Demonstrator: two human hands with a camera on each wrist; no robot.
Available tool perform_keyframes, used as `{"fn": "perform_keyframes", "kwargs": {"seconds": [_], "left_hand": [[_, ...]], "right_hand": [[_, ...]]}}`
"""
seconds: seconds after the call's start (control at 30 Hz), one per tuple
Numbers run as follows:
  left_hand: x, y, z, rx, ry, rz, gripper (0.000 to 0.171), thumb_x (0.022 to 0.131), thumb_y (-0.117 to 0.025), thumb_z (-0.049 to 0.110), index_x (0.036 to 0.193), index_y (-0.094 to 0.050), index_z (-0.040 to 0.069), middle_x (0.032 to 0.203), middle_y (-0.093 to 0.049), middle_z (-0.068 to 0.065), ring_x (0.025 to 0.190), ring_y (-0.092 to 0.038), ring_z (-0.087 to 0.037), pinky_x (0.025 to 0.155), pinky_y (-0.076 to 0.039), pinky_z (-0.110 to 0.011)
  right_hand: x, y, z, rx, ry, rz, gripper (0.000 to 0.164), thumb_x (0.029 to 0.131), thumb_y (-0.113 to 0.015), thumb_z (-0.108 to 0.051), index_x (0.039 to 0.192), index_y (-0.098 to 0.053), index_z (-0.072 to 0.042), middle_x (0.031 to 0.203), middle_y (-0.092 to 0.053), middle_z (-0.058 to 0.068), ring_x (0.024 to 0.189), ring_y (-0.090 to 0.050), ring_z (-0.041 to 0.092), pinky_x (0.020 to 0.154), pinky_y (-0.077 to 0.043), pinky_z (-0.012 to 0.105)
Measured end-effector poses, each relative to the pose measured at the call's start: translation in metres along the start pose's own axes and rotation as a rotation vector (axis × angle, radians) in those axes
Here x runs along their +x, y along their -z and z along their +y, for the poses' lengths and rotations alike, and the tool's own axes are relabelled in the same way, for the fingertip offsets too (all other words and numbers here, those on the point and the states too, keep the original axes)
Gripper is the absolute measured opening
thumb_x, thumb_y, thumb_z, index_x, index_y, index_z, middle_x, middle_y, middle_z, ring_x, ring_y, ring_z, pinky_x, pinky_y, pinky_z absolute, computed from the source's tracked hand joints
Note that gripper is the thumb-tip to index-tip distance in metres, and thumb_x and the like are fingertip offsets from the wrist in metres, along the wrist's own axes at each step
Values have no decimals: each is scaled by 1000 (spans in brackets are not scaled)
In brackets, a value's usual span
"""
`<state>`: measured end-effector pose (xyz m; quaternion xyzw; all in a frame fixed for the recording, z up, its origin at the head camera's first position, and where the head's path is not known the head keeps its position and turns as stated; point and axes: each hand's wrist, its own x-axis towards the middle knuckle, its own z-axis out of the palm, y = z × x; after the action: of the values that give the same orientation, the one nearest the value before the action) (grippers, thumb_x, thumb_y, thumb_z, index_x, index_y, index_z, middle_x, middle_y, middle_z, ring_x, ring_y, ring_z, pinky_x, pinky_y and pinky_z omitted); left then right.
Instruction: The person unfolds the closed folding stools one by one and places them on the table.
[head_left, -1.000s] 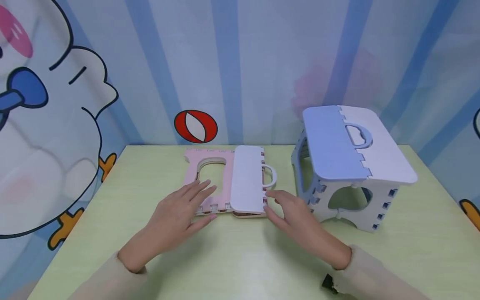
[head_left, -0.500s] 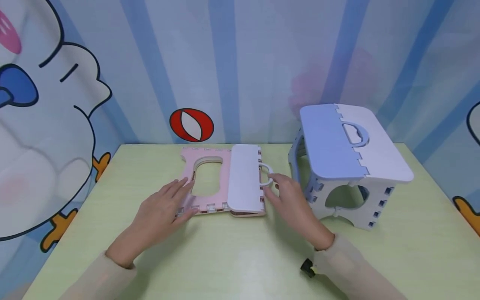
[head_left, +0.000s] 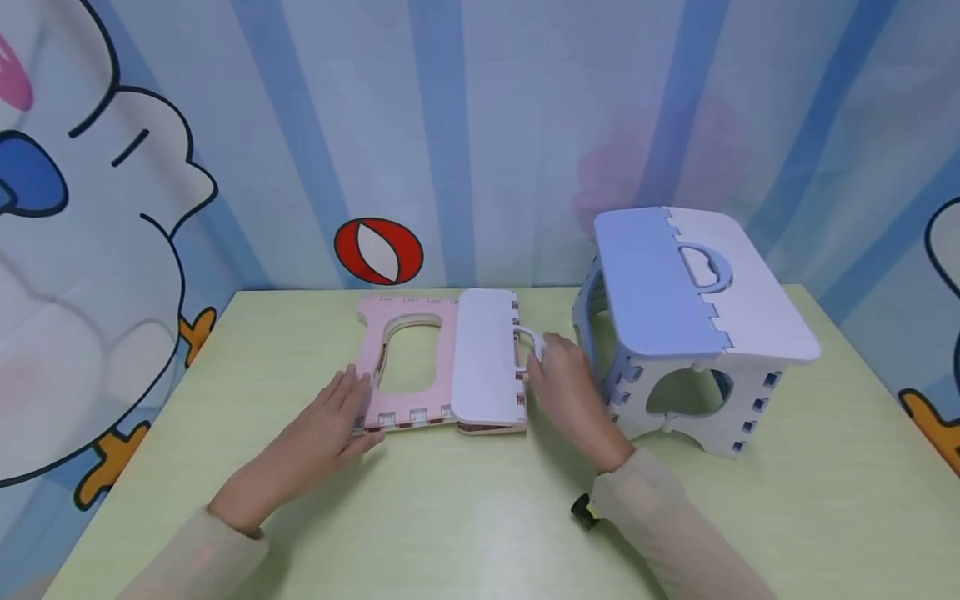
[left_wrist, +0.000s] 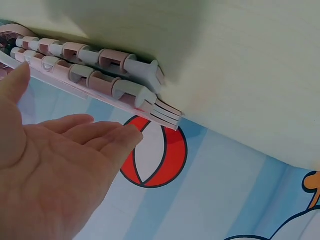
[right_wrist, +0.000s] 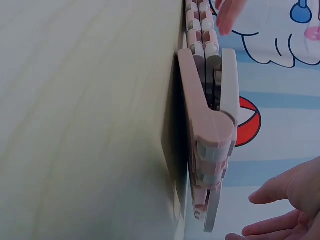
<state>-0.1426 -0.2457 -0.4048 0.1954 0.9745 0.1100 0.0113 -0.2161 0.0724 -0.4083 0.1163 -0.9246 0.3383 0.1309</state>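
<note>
A folded pink-and-white folding stool [head_left: 486, 358] lies flat on the table, its white top panel and white carry handle [head_left: 531, 340] at the right. My left hand [head_left: 311, 446] lies at the stool's near-left corner, fingers extended over the pink leg panel [head_left: 445, 350]. The left wrist view shows the palm [left_wrist: 55, 175] beside the hinged edge. My right hand [head_left: 573, 392] is at the handle, fingertips overlapping it in the head view. From the right wrist, thumb and fingers of that hand [right_wrist: 295, 200] appear spread apart beside the stool's hinge side.
To the right stands an unfolded blue-and-white folding stool [head_left: 667, 292], upright on the table [head_left: 450, 517], close beside my right forearm. Behind the table hangs a striped blue backdrop [head_left: 510, 150] with cartoon prints. A small black object [head_left: 584, 512] sits by the right sleeve.
My right hand has moved up from the stool's near-right corner to its handle. The left hand has slid left toward the near-left corner. The folded stool stays flat.
</note>
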Motion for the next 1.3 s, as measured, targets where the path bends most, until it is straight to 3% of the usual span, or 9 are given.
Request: {"fn": "perform_keyframes", "kwargs": {"seconds": [0.1, 0.27, 0.33, 0.53, 0.7, 0.93, 1.17, 1.3], "left_hand": [[-2, -1, -1, -16, 0, -41, 84, 97, -64, 41, 152, -27, -11, 158, -20, -32, 145, -18, -48, 114, -23, -59], [-4, -3, -2, -72, 39, -103, 90, 97, -60, 51, 155, -20, -7, 161, -13, -27, 147, -13, -46, 114, -22, -58], [-4, -6, -3, -78, 50, -117, 94, 96, -58, 55, 156, -19, -6, 162, -11, -26, 148, -12, -44, 114, -23, -58], [-4, -13, -6, -30, 43, -145, 99, 96, -51, 63, 155, -15, -8, 164, -5, -24, 149, -6, -42, 117, -18, -55], [-4, -13, -6, -25, 49, -164, 99, 98, -49, 62, 156, -10, -8, 164, 0, -23, 150, -2, -42, 118, -15, -55], [-4, -11, -4, -23, 54, -179, 97, 99, -50, 59, 155, -10, -9, 163, 1, -24, 150, -1, -41, 118, -14, -55], [-2, -9, -3, -20, 63, -203, 98, 99, -49, 59, 155, -9, -9, 163, 1, -24, 149, 0, -41, 118, -14, -55], [-2, -8, -3, -25, 60, -207, 97, 99, -49, 59, 155, -9, -9, 163, 1, -24, 149, -1, -42, 117, -15, -56]], "right_hand": [[5, -6, 0, -26, 9, 23, 23, 97, -59, -5, 103, -63, 17, 84, -64, 25, 71, -60, 33, 63, -53, 44], [10, -12, 0, 12, -57, -4, 34, 98, -59, -7, 119, -58, 21, 104, -66, 33, 89, -66, 41, 76, -55, 48], [12, -13, -1, 26, -90, -24, 34, 99, -60, -9, 118, -59, 19, 101, -67, 31, 86, -66, 39, 73, -55, 47], [17, -17, 1, 10, -129, -34, 21, 98, -62, -11, 93, -64, 10, 75, -62, 18, 69, -58, 30, 61, -50, 43], [19, -21, 7, -10, -117, -10, 17, 95, -61, -1, 80, -60, 5, 71, -61, 18, 70, -63, 35, 60, -52, 46], [20, -24, 10, 47, -171, -11, 13, 95, -61, 1, 83, -62, 5, 74, -63, 18, 68, -58, 31, 61, -50, 44], [23, -23, 10, 90, -225, -10, 12, 96, -62, 0, 98, -69, 8, 87, -69, 20, 74, -61, 28, 66, -53, 40], [23, -22, 9, 97, -219, -10, 9, 94, -62, 2, 91, -69, 7, 79, -67, 17, 67, -57, 25, 59, -49, 36]]}}
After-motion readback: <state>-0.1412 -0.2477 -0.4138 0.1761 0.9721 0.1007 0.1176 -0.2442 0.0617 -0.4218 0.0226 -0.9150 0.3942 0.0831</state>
